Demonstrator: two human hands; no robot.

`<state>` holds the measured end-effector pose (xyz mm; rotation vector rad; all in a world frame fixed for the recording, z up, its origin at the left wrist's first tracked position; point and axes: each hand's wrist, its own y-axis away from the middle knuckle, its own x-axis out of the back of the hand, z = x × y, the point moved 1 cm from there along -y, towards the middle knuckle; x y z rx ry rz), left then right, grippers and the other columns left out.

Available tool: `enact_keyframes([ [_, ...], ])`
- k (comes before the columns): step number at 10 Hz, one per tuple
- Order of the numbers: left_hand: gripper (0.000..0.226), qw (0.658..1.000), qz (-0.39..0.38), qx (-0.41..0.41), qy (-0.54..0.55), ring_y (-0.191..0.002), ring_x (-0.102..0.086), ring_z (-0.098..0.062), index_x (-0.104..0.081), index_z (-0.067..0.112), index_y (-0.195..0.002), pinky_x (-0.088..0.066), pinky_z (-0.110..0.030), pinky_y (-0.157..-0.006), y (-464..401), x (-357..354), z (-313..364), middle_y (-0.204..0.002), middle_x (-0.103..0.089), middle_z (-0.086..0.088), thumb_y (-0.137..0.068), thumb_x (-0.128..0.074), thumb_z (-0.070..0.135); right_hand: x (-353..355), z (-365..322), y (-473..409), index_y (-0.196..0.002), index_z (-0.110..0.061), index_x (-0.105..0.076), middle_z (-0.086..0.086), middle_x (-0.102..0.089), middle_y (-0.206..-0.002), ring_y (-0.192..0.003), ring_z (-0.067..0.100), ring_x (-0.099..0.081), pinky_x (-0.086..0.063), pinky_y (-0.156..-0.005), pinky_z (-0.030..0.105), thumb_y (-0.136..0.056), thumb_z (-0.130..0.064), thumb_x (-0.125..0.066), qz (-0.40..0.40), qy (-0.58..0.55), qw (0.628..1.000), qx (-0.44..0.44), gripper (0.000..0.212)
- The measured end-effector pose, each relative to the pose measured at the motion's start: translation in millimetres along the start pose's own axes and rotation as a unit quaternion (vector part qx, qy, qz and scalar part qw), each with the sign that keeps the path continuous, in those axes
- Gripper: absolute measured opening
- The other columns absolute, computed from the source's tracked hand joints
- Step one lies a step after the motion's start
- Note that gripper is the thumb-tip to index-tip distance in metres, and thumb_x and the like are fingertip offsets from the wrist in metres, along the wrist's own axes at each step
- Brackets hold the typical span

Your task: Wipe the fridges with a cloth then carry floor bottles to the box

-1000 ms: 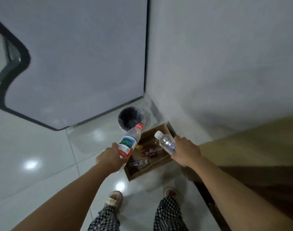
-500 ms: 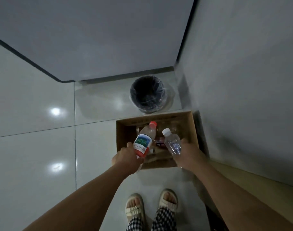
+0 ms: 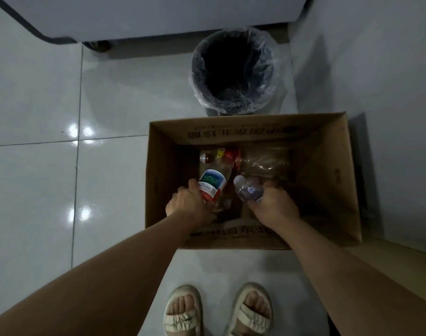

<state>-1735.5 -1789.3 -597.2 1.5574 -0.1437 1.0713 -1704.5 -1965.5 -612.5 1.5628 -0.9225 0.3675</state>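
An open cardboard box (image 3: pixel 328 166) stands on the tiled floor in front of my feet. Both my hands reach down into it. My left hand (image 3: pixel 187 204) grips a clear bottle with a red, blue and white label (image 3: pixel 212 185), its neck pointing away from me. My right hand (image 3: pixel 275 204) grips a smaller clear bottle with a white cap (image 3: pixel 248 190). Several other bottles (image 3: pixel 231 158) lie on the box bottom, some red-capped, one large and clear.
A round bin with a plastic liner (image 3: pixel 231 69) stands just beyond the box. A white fridge (image 3: pixel 158 15) fills the top of the view, a grey wall (image 3: pixel 376 57) the right. Glossy tiles (image 3: pixel 37 166) spread out to the left. My sandalled feet (image 3: pixel 216 311) stand below the box.
I have bent closer over the box. Both hands have gone down from above the box's near edge into its inside, each still holding its bottle.
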Motion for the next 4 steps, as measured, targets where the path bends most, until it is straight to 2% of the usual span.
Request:
enact_keyframes([
  [1, 0.066, 0.999, 0.001, -0.013, 0.029, -0.113, -0.052, -0.028, -0.026, 0.020, -0.136, -0.047, -0.041, -0.087, -7, -16, -5, -0.127, -0.049, -0.011, -0.084, -0.062, 0.041, -10, -1, -10, -0.118, -0.017, -0.051, 0.010, -0.058, -0.114, -0.096, 0.026, -0.056, -0.040, -0.068, 0.028, -0.090, -0.043, -0.057, 0.009, 0.005, 1.000, -0.001, 0.038],
  [2, 0.067, 0.999, -0.030, -0.011, 0.041, -0.116, -0.052, -0.029, -0.026, 0.019, -0.137, -0.047, -0.042, -0.092, -3, -19, -5, -0.130, -0.047, -0.011, -0.084, -0.062, 0.041, -12, -1, -6, -0.133, -0.016, -0.039, 0.013, -0.046, -0.132, -0.118, 0.031, -0.048, -0.047, -0.087, 0.036, -0.087, -0.040, -0.062, 0.015, -0.001, 1.000, 0.023, 0.057],
  [3, 0.068, 0.999, -0.024, -0.016, 0.038, -0.116, -0.051, -0.028, -0.028, 0.019, -0.135, -0.046, -0.041, -0.090, 9, -3, -4, -0.130, -0.048, -0.010, -0.082, -0.065, 0.040, 3, -4, 10, -0.139, -0.019, -0.031, 0.012, -0.037, -0.141, -0.128, 0.031, -0.039, -0.044, -0.099, 0.044, -0.086, -0.040, -0.063, 0.001, 0.003, 0.999, 0.032, 0.066],
  [4, 0.064, 0.999, 0.005, -0.047, 0.027, -0.116, -0.050, -0.026, -0.032, 0.019, -0.133, -0.045, -0.039, -0.087, 31, 24, -5, -0.128, -0.049, -0.009, -0.082, -0.065, 0.038, 23, -9, 38, -0.140, -0.020, -0.029, 0.010, -0.035, -0.143, -0.130, 0.030, -0.036, -0.042, -0.101, 0.043, -0.084, -0.037, -0.066, -0.003, 0.018, 0.999, 0.049, 0.069],
])
